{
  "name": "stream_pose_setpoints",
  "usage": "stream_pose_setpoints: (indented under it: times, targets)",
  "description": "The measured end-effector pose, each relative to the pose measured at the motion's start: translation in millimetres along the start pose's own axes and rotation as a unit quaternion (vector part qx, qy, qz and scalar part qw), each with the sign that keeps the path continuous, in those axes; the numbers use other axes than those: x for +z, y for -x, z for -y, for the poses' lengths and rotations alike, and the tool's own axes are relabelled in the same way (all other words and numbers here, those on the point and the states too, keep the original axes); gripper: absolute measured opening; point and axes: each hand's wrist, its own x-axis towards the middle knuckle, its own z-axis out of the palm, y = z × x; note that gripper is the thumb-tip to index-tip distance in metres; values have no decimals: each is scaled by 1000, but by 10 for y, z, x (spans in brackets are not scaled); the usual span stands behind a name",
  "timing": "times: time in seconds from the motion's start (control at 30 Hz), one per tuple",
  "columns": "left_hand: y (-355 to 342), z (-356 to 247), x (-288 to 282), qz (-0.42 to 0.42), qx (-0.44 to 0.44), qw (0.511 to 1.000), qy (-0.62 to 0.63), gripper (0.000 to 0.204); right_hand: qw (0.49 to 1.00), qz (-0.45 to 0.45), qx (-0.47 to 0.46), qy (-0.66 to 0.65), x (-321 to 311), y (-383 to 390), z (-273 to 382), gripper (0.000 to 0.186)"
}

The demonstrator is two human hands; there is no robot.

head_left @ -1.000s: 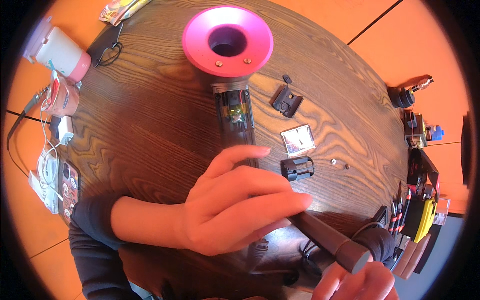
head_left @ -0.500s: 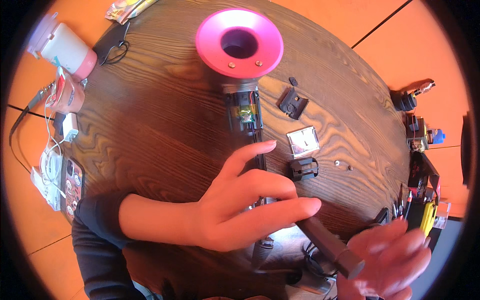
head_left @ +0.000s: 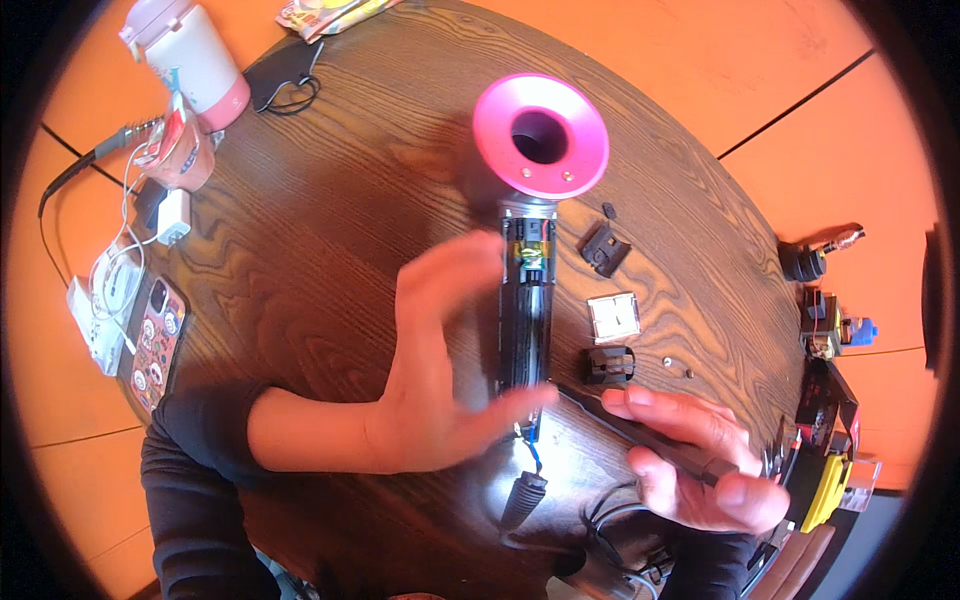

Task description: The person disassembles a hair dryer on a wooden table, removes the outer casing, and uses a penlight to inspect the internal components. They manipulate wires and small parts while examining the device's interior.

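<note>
A hair dryer with a pink round head lies at the middle of the table, its handle opened so that wiring and a small board show. My left hand is open beside the handle, fingers and thumb spread and partly blurred. Its thumb overlaps the handle's lower end; whether it touches cannot be told. Between the fingers and thumb of my right hand is a dark, faceted stick-like tool, slanting toward the handle's lower end. Blue wires and a ribbed black cord sleeve come out below the handle.
Right of the dryer lie black plastic parts, a silvery square piece, a black clip-shaped part and small screws. A phone, white cables and a tumbler stand left. Tools and a yellow item line the right edge.
My left hand has let go of the dark tool and opened out beside the dryer's handle. My right hand has brought the tool up and left. The whole view has shifted.
</note>
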Motion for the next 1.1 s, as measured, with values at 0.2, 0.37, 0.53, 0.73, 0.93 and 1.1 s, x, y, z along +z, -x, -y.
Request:
stream_pose_setpoints:
  times: [0.2,0.37,0.53,0.73,0.93,1.1]
  targets:
    - [69,-77,69,60,-382,880,276,87,998,-5,-25,-60,-16,7,-91,47]
    - [10,-6,34,106,-448,826,326,83,997,11,16,-78,19,78,-210,47]
    - [4,14,31,108,-449,825,326,85,988,-25,79,-132,104,141,-288,30]
    - [-6,-1,39,102,-437,833,324,81,986,13,125,-111,33,119,-188,20]
    - [-12,-13,19,104,-453,824,323,82,989,8,104,-108,62,121,-150,32]
    - [-13,-12,25,102,-451,823,330,83,981,42,-10,-192,36,96,-336,31]
